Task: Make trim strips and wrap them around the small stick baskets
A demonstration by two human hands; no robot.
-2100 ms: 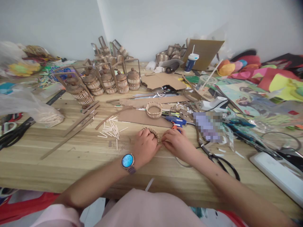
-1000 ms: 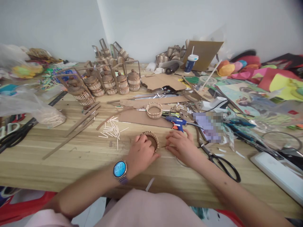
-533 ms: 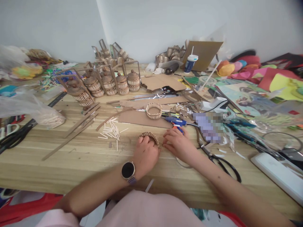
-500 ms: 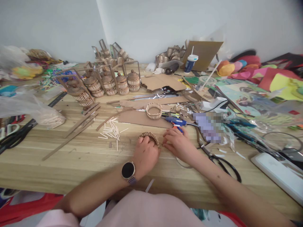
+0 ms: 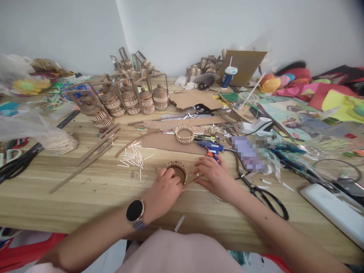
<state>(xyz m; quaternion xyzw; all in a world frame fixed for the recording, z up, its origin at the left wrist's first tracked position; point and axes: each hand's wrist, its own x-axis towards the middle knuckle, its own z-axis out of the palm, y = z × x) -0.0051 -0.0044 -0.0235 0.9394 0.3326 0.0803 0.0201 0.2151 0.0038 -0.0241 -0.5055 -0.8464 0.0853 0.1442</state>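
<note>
My left hand (image 5: 167, 185) is closed on the near left rim of a small round basket (image 5: 182, 170) made of pale sticks and brown cardboard, which rests on the table. From the basket's right side a thin brown cardboard strip (image 5: 191, 181) runs to my right hand (image 5: 213, 176), whose fingertips pinch its end. Just beyond my right hand lies a blue and orange glue gun (image 5: 211, 147). A second stick ring (image 5: 184, 134) sits farther back on brown cardboard. Loose pale sticks (image 5: 135, 156) are piled left of the basket.
Several finished baskets with tall handles (image 5: 132, 100) stand at the back left. Black-handled scissors (image 5: 270, 201) and a white power strip (image 5: 330, 208) lie at the right. A blue cup (image 5: 227, 77) stands at the back. Long cardboard strips (image 5: 85, 163) lie at left.
My left hand has shifted left and turned round the basket's rim, uncovering more of its inside. More of the strip now shows between the basket and my right hand, which has hardly moved.
</note>
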